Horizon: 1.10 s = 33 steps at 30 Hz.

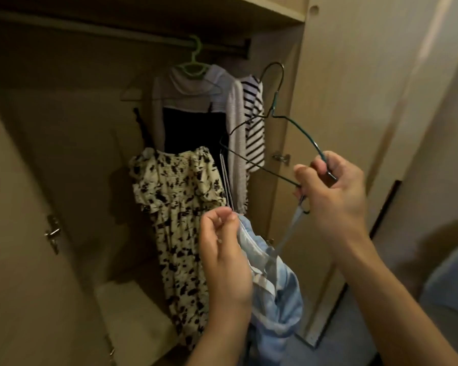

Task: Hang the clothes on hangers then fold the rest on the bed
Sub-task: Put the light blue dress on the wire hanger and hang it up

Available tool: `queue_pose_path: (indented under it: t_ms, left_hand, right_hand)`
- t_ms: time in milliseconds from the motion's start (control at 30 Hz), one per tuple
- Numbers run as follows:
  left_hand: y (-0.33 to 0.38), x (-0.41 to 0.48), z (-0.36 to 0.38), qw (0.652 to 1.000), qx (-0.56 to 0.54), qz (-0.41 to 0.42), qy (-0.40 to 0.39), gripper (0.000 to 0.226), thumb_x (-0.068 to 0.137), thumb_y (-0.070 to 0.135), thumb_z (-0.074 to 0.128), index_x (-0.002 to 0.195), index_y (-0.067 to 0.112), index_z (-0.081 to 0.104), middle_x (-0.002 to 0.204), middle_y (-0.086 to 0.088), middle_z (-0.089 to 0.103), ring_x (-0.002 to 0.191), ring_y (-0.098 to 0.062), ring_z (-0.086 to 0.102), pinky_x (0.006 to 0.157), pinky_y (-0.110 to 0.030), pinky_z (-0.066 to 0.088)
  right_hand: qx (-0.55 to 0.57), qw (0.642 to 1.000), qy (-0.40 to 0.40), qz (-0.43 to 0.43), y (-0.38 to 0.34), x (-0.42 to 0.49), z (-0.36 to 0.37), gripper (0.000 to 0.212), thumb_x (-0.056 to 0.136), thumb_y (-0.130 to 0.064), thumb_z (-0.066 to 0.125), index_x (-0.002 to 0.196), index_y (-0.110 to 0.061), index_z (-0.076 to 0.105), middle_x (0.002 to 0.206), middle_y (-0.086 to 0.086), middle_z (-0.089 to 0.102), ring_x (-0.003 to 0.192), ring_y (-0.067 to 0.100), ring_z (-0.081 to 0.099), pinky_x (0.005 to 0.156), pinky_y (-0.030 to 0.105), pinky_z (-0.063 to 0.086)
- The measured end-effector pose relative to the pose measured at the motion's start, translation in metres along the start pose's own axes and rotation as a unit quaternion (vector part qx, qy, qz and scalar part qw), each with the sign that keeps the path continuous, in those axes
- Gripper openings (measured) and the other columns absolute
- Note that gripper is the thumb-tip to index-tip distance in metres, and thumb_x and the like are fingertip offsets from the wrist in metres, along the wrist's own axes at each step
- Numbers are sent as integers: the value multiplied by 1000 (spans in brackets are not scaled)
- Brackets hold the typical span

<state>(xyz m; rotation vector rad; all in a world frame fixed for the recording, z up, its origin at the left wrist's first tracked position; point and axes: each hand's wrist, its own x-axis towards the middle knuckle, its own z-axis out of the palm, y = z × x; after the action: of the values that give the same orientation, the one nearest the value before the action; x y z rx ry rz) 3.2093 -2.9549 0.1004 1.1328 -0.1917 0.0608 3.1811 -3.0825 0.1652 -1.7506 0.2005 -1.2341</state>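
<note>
Right hand (333, 186) gripping wire hanger (273, 117) beside the wardrobe rail (148, 38), left hand (222, 241) pinching light-blue garment (278, 291) strap below it

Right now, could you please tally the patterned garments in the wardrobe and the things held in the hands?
Floral dress: 1
Striped top: 1
Light blue garment, pinched by left hand: 1
Wire hanger, gripped by right hand: 1
Total: 4

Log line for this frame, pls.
phase: hang | right hand: grips end of wire hanger, strap there | left hand: pinches top of blue garment | hanger: not on rail
</note>
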Motion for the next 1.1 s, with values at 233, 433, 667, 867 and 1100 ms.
queue_pose_path:
  t_ms: [233,433,667,867,1100]
  left_hand:
    - [6,55,0,998,36,22,45,13,103,20,49,101,17,62,101,2,65,89,-2,61,77,-20,45]
    - [12,112,-12,993,56,53,91,14,103,19,49,102,15,62,103,-2,64,94,-9,59,79,-23,44]
    - [32,202,-19,981,88,102,140,13,101,19,51,97,19,63,97,-3,60,89,-13,55,73,-23,42]
    - [54,272,-16,976,95,148,130,14,101,20,50,101,17,64,103,-3,62,96,-15,56,74,-24,43]
    - [73,347,-14,969,134,161,128,16,102,24,49,103,20,64,105,1,64,100,-14,57,81,-29,42]
  right_hand:
    - [66,996,-59,-27,9,64,39,29,87,-16,65,72,-14,41,68,13,44,59,26,50,50,46,48]
    - [125,987,-98,-30,17,110,100,34,86,-16,65,68,-22,37,68,11,40,60,23,43,57,48,54]
    - [166,975,-148,-23,42,157,194,31,81,-24,64,67,-25,36,64,7,39,57,26,44,56,51,49]
    - [152,974,-164,-31,54,193,272,33,78,-29,61,64,-24,31,62,3,37,58,22,44,58,54,47]
    - [150,973,-164,-65,38,253,358,34,84,-24,61,62,-22,35,57,-7,41,55,17,45,61,47,52]
